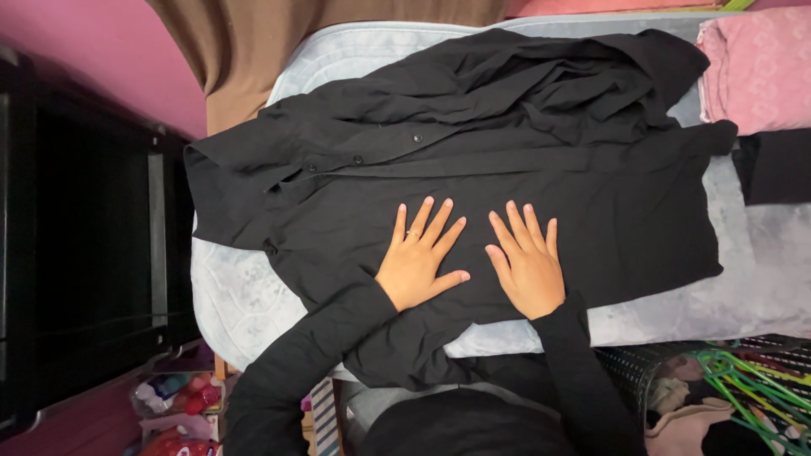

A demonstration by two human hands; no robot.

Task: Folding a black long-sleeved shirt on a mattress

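A black button-up shirt lies spread out on a pale grey padded surface, its collar to the left and its button placket running across the middle. My left hand rests flat on the shirt's near half, fingers spread, a ring on one finger. My right hand lies flat beside it, a little to the right, fingers together. Both arms wear black sleeves. Neither hand grips anything. The shirt's far right part is bunched in folds.
Folded pink cloth sits at the far right, with dark cloth below it. A brown curtain hangs at the top. A black basket and green hangers are at the lower right. Dark furniture stands left.
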